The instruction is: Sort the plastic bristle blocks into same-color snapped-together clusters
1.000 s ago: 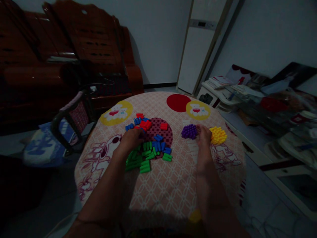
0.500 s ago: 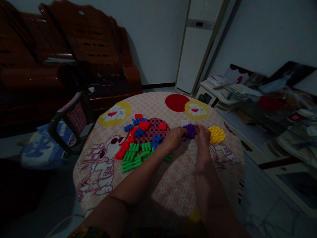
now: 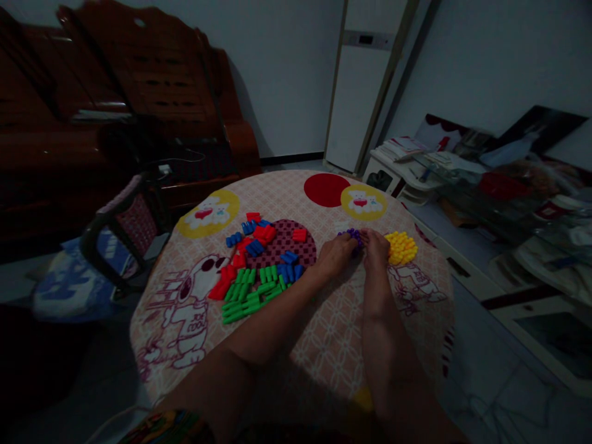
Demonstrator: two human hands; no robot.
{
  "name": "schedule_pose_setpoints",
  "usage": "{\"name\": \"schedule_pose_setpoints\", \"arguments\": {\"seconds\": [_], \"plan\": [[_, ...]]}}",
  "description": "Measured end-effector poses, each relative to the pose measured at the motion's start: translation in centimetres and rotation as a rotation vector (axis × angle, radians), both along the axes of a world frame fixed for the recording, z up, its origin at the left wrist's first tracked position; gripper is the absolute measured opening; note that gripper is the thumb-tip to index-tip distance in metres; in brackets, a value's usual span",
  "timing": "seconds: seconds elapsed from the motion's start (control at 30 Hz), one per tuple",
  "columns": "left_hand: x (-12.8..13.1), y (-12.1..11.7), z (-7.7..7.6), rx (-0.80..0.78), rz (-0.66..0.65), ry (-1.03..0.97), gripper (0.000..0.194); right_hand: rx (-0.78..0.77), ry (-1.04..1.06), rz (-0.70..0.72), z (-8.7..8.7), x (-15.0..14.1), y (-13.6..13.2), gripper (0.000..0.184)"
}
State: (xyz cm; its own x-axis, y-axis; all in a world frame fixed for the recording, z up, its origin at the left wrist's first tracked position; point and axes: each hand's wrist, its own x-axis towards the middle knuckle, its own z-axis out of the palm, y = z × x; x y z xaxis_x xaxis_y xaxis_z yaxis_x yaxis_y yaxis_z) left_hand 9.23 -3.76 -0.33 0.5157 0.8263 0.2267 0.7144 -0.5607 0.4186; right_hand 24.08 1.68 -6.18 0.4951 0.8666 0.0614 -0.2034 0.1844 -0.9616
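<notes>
On a round table with a pink patterned cloth, my two hands meet at a purple cluster of joined pieces. My left hand is curled against the cluster's left side; what its fingers hold is hidden. From the right, my right hand grips the cluster with bent fingers. A yellow cluster lies just right of that hand. Loose green pieces, blue pieces and red pieces are spread to the left of my hands.
A dark chair with a patterned cushion stands at the table's left edge, with a wooden sofa behind it. A white fridge stands at the back. Low shelves with papers and clutter fill the right side.
My left hand left the pile of loose pieces and crossed to the right, joining my right hand at the purple cluster. The right hand stayed at the cluster.
</notes>
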Motion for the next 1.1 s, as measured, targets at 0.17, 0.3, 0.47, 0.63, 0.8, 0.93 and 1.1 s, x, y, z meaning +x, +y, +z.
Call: {"name": "schedule_pose_setpoints", "arguments": {"seconds": [0.17, 0.3, 0.47, 0.63, 0.8, 0.93, 1.1], "plan": [[-2.9, -1.3, 0.7, 0.007, 0.081, -0.151, 0.024, -0.009, 0.009, -0.054, -0.1, -0.2, 0.0, 0.015], [-8.0, -1.0, 0.9, -0.001, 0.243, -0.168, 0.023, -0.026, 0.030, -0.075, 0.0, -0.4, -0.1, 0.014], [-16.4, 0.0, 0.9, 0.002, 0.650, -0.039, 0.031, -0.044, 0.059, -0.132, 0.2, -0.7, -0.1, 0.014], [-20.6, 0.1, -0.1, -0.031, 0.818, -0.006, 0.039, -0.083, -0.144, -0.180, 1.0, -0.5, -0.9, 0.014], [-21.4, 1.0, -0.5, 0.030, 0.760, -0.097, 0.041, 0.145, -0.518, -0.276, 5.5, -2.5, -3.1, 0.017], [-23.3, 3.7, 0.4, 0.072, 0.780, -0.157, 0.045, 0.269, -0.591, 0.018, 6.6, -7.3, -4.5, 0.022], [-24.4, 7.6, 0.0, -0.134, 0.706, -0.093, 0.049, 0.103, -0.683, 0.350, 2.3, -12.3, -2.7, 0.032]]}}
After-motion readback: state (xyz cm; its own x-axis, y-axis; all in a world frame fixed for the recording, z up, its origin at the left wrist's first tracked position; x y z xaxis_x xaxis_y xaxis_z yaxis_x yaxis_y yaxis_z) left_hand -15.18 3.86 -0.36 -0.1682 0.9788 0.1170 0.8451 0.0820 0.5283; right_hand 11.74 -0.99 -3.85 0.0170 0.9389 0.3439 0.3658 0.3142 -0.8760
